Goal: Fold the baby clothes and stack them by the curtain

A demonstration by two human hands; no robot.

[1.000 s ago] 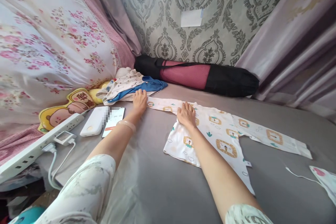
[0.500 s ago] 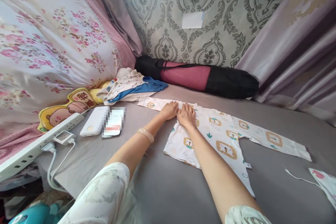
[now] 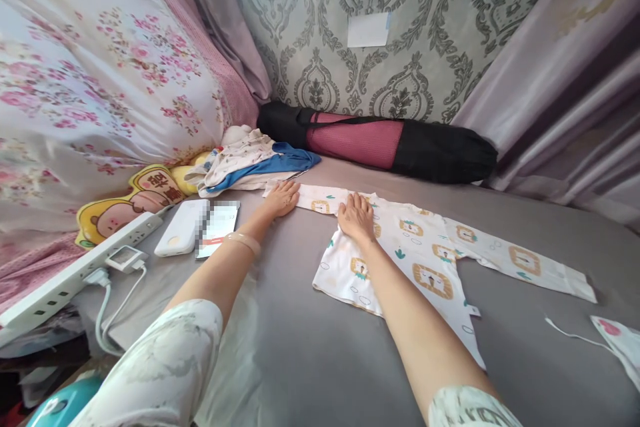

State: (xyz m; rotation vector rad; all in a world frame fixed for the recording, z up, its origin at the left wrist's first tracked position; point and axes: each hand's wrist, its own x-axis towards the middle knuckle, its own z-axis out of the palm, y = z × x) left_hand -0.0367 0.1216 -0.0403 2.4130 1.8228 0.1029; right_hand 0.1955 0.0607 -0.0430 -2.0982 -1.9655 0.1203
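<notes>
A small white long-sleeved shirt (image 3: 395, 260) printed with lion faces lies spread on the grey sheet (image 3: 300, 320). Its left-side sleeve stretches toward the clothes pile, and the other sleeve reaches out to the right. My left hand (image 3: 283, 199) rests flat on the cuff end of the left-side sleeve, fingers extended. Near that sleeve's shoulder, my right hand (image 3: 356, 215) presses flat on the shirt with its fingers stretched out. Neither hand grips the cloth. A pale bangle (image 3: 243, 241) circles my left wrist. My right forearm covers part of the shirt's body.
Behind the shirt lies a long black and pink bag (image 3: 355, 140). Crumpled clothes (image 3: 250, 161) sit at the back left. A white power bank (image 3: 183, 228), a phone (image 3: 217, 230) and a power strip (image 3: 80, 280) are on the left. A white cloth item with a string (image 3: 617, 340) lies far right.
My left hand has slid left along the sleeve from the shoulder area to the cuff. The sleeve looks flatter and straighter. My right hand stays in about the same place.
</notes>
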